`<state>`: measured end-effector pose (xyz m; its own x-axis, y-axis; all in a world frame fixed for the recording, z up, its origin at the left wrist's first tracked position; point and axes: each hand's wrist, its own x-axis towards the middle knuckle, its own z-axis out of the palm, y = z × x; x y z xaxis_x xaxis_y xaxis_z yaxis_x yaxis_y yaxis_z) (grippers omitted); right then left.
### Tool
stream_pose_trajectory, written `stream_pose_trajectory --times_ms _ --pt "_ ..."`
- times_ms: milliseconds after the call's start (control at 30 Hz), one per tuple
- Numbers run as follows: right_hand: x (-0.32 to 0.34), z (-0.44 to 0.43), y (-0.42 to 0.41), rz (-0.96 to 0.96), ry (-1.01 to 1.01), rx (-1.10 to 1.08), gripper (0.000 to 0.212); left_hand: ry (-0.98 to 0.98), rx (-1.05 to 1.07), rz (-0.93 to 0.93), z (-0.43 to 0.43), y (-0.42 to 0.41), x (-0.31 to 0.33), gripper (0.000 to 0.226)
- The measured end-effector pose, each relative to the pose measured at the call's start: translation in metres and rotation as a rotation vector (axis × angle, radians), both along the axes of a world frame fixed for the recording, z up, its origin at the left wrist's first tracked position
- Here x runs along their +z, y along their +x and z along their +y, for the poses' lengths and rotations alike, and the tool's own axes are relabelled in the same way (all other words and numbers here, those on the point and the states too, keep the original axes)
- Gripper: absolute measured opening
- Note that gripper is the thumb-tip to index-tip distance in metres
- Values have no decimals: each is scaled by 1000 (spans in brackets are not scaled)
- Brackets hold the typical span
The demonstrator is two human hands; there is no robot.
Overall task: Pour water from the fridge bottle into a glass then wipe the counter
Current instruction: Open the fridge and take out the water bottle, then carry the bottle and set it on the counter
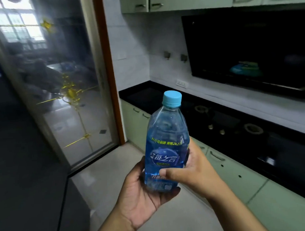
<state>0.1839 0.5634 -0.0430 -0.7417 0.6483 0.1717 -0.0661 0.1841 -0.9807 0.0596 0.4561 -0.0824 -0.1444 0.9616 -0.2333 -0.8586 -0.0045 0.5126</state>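
A clear smooth plastic bottle (166, 146) with shiny blue label, between left hand (144, 196) and right hand (192, 171), matt light blue plastic cap (172, 98) above them, glossy black counter (143, 96) to their right, smooth pale green cupboard doors (241, 177) beside, shiny glass door (66, 85) up left, glossy pale floor tiles (101, 172) underneath.

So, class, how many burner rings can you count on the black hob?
2. One burner ring sits just right of the bottle; the other lies further right. The bottle may hide more.

Both hands (196, 173) hold the capped bottle (166, 146) upright.
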Motion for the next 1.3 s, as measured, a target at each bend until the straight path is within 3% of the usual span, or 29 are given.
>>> stream_pose_trajectory --times_ms 167,400,667,800,900,1133,1300 --pt "-21 30 88 -32 28 -57 78 -43 -82 70 40 74 -13 52" --pt "-52 77 239 -104 -81 -132 80 -147 -247 63 101 201 -41 48" --pt "-81 129 378 -217 -118 -344 81 -236 -457 68 184 317 -78 47" --pt "-88 158 420 -231 -174 -415 78 -205 -529 180 235 352 -90 51" --pt "-95 184 443 -258 -170 -502 74 -141 -594 233 279 371 -100 68" --pt "-105 257 483 -323 -117 -764 80 -101 -724 328 388 420 -120 44" --pt "-114 291 512 -326 -129 -942 79 36 -887 455 452 454 -121 68"
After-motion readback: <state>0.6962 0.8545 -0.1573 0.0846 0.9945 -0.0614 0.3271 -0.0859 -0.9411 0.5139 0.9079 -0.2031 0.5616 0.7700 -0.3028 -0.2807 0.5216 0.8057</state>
